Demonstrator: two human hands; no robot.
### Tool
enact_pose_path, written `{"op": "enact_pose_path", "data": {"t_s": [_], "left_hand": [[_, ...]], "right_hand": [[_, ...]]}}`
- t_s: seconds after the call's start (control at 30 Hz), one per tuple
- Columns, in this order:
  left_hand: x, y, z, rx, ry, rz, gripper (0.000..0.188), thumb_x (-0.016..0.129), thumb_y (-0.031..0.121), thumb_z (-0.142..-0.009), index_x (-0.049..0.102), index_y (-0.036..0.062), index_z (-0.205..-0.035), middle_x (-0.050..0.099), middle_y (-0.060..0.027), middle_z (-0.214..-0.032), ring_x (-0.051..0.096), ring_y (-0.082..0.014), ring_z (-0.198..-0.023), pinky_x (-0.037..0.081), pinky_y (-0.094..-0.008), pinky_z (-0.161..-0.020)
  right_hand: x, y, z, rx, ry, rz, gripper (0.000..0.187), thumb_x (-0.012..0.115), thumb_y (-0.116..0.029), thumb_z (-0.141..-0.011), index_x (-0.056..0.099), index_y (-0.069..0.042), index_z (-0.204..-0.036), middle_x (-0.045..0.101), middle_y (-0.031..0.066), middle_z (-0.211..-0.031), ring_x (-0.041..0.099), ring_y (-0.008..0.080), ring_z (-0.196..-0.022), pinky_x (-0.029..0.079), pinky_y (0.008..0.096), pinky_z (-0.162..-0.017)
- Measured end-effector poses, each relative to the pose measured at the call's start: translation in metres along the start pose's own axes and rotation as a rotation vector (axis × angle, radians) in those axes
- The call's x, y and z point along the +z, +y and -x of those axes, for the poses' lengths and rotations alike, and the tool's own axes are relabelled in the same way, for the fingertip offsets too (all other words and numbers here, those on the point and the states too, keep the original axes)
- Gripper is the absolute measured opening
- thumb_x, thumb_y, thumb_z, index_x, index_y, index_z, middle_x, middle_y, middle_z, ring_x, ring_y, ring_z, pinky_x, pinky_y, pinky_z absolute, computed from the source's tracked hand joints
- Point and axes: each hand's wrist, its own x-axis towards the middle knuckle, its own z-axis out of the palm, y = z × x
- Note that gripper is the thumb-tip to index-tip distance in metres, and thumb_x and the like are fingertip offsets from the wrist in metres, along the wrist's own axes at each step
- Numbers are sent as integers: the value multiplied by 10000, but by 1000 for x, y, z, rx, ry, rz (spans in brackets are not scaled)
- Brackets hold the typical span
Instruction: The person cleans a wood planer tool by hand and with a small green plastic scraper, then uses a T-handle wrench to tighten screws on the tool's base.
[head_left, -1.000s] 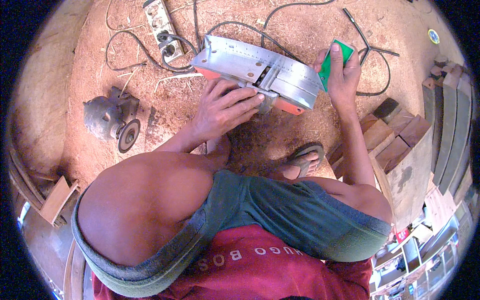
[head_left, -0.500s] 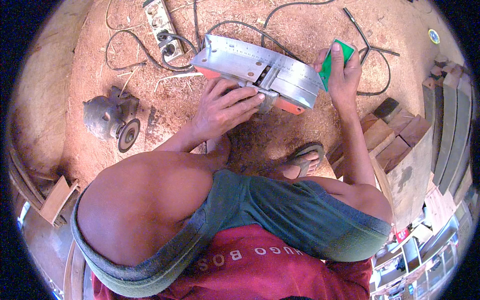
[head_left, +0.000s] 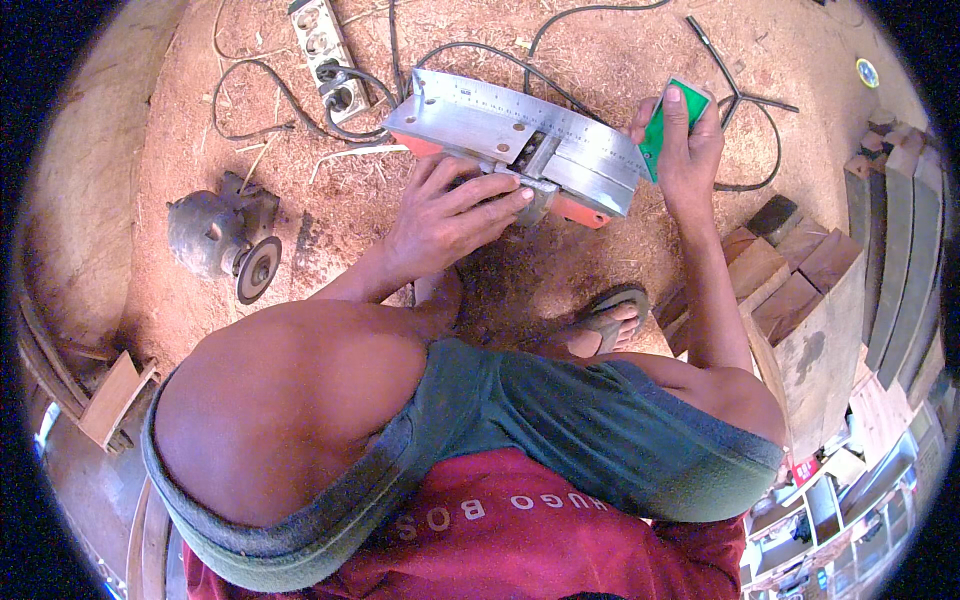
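My left hand (head_left: 450, 215) is closed around the middle of an upturned electric hand planer (head_left: 470, 130), its fingers beside the cutter slot. The planer's silvery sole faces up, and its orange body shows below. In my right hand (head_left: 685, 145) is the green handle of a try square (head_left: 660, 125), held between thumb and fingers just off the planer's right end. The square's marked steel blade appears to lie along the far edge of the sole; whether it touches all along, I cannot tell.
A white socket strip (head_left: 320, 60) with plugs and black cables lies beyond the planer. To the left sits a motor with a grinding disc (head_left: 258, 270). Stacked timber (head_left: 800, 260) stands at the right. Shavings cover the ground (head_left: 350, 230), near my sandalled foot (head_left: 610, 325).
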Motion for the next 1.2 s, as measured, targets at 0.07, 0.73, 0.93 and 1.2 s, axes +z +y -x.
{"op": "enact_pose_path", "data": {"t_s": [0.07,0.73,0.93,1.2], "left_hand": [[1,0,0,7,5,1,501,882,216,-765,767,211,-1252,684,70,-1293,604,-222,-1045,494,-403,-907],[6,0,-1,-27,79,29,463,908,250,-729,784,162,-1167,711,47,-1188,618,-232,-1003,492,-411,-877],[4,2,-2,-37,84,23,460,909,251,-726,785,161,-1160,712,49,-1190,617,-230,-1009,488,-409,-867],[4,2,0,-46,78,19,447,904,258,-739,785,160,-1158,714,52,-1200,618,-228,-1016,486,-412,-882]], "right_hand": [[0,-1,0,3,4,3,191,502,-239,-1146,502,-50,-1118,636,95,-790,622,159,-666,574,347,-660],[8,-51,29,-52,-39,-48,184,479,-243,-1152,499,-61,-1155,639,105,-840,625,159,-673,572,338,-645],[12,-53,30,-49,-38,-3,174,486,-235,-1150,497,-62,-1148,639,106,-831,620,157,-670,563,330,-647],[13,-49,29,-46,-45,0,178,489,-236,-1150,487,-61,-1117,638,101,-816,622,155,-676,547,316,-639]]}}
